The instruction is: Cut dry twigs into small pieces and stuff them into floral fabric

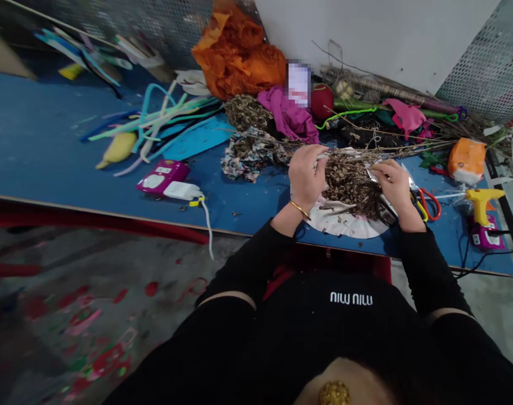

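A heap of brown, dried plant material [350, 183] lies on a round white sheet [345, 225] at the table's front edge. My left hand [307, 175], with a gold bangle at its wrist, is closed round dried stems at the heap's left side. At the right side, my right hand [394, 183] has its fingers pinched together. A shiny silver piece [370, 173] shows by those fingertips; whether they grip it or a stem is unclear. Red-handled scissors [433, 205] lie just right of this hand, and a black handle loop [385, 212] shows beneath it.
Patterned cloth [239, 160], purple cloth [292, 115] and crumpled orange material [239, 56] are left and behind. Farther left are coloured strips [155, 121] and a purple device [163, 177] with a cable. A yellow glue gun [484, 199] and orange packet [466, 160] lie right.
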`<action>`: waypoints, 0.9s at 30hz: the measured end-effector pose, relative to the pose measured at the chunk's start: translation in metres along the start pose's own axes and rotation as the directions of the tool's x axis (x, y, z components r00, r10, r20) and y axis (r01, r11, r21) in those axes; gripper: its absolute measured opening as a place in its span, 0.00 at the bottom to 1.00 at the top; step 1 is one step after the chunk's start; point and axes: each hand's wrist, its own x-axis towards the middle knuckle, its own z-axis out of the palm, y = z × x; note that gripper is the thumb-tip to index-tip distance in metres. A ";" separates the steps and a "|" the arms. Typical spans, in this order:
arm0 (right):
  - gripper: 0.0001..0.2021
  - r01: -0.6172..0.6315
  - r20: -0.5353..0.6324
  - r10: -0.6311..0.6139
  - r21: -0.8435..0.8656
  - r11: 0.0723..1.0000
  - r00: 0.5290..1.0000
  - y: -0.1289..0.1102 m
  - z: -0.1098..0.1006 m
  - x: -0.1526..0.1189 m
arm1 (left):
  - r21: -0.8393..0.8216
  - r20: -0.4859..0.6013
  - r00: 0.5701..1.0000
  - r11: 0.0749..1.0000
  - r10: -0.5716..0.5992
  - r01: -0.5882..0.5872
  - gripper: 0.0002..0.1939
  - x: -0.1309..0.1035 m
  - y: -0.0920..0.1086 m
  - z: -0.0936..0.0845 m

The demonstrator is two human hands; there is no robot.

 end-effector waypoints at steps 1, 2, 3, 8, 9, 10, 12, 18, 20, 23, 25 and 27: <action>0.10 0.011 -0.008 -0.011 0.011 1.000 1.000 -0.001 0.000 0.000 | 0.015 0.010 1.000 1.000 0.013 -0.013 0.22 0.001 0.001 -0.001; 0.10 0.023 -0.017 -0.022 0.019 1.000 1.000 -0.003 0.000 0.000 | 0.027 0.042 0.998 0.999 0.037 -0.038 0.20 0.003 0.003 -0.002; 0.10 0.034 -0.026 -0.033 0.026 0.999 0.999 -0.004 0.000 -0.001 | 0.033 0.090 0.994 0.997 0.069 -0.072 0.19 0.006 0.005 -0.003; 0.09 0.050 -0.030 -0.048 0.067 0.997 0.998 -0.007 -0.004 0.001 | -0.002 0.354 0.913 0.976 0.205 -0.218 0.15 0.016 0.011 -0.002; 0.09 0.043 -0.026 -0.041 0.073 0.996 0.999 -0.006 -0.006 0.001 | -0.006 0.378 0.902 0.974 0.210 -0.224 0.14 0.017 0.011 -0.002; 0.08 0.035 -0.020 -0.033 0.077 0.996 0.999 -0.005 -0.007 0.002 | -0.006 0.390 0.897 0.975 0.208 -0.223 0.14 0.018 0.010 -0.001; 0.07 0.019 -0.010 -0.019 0.081 0.996 1.000 -0.003 -0.012 0.005 | -0.003 0.397 0.897 0.978 0.195 -0.211 0.13 0.017 0.008 0.000; 0.06 -0.029 -0.016 0.031 0.062 0.998 0.999 0.001 -0.028 0.009 | 0.035 0.376 0.916 0.985 0.144 -0.169 0.15 0.015 0.000 0.000; 0.06 -0.047 -0.023 0.049 0.069 0.997 0.999 0.003 -0.032 0.010 | 0.053 0.365 0.923 0.987 0.123 -0.153 0.14 0.015 -0.004 -0.001; 0.05 -0.063 -0.040 0.066 0.075 0.995 0.997 0.006 -0.038 0.011 | 0.072 0.361 0.928 0.990 0.088 -0.122 0.13 0.015 -0.010 -0.003; 0.06 -0.071 -0.055 0.075 0.068 0.995 0.996 0.008 -0.042 0.012 | 0.096 0.362 0.931 0.991 0.053 -0.093 0.13 0.015 -0.014 -0.004; 0.07 -0.080 -0.077 0.085 0.065 0.995 0.993 0.010 -0.047 0.012 | 0.132 0.362 0.932 0.989 0.009 -0.060 0.13 0.014 -0.016 -0.005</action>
